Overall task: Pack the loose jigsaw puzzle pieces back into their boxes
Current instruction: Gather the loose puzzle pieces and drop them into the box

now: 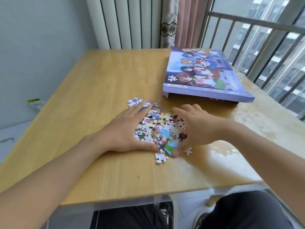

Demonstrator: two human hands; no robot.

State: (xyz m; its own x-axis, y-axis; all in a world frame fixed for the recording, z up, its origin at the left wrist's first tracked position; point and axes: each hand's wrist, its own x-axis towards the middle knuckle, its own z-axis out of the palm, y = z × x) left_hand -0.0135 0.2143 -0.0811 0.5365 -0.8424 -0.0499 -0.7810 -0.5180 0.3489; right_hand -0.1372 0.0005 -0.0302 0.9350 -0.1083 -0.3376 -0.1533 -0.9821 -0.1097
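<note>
1. Left hand [127,129] flat and open on the wooden table [82,90], fingers straight, pressing against the left side of the pile of puzzle pieces [158,124].
2. Right hand [194,126] cupped against the right side of the same pile, fingers loosely bent along its edge, thumb low near the front; blurred, so whether any piece is pinched cannot be told.
3. Pile heaped between both hands near the table's middle; small, knobbed card pieces, glossy colour prints mixed with pale backs.
4. One stray white piece [160,158] lying just in front of the pile, another [188,151] beside the right thumb.
5. Puzzle box [203,75] farther back to the right, apart from the pile: flat purple cardboard with cartoon artwork, near edge propped slightly off the table.
6. Beyond: striped curtain [132,22], railed window [264,38].
</note>
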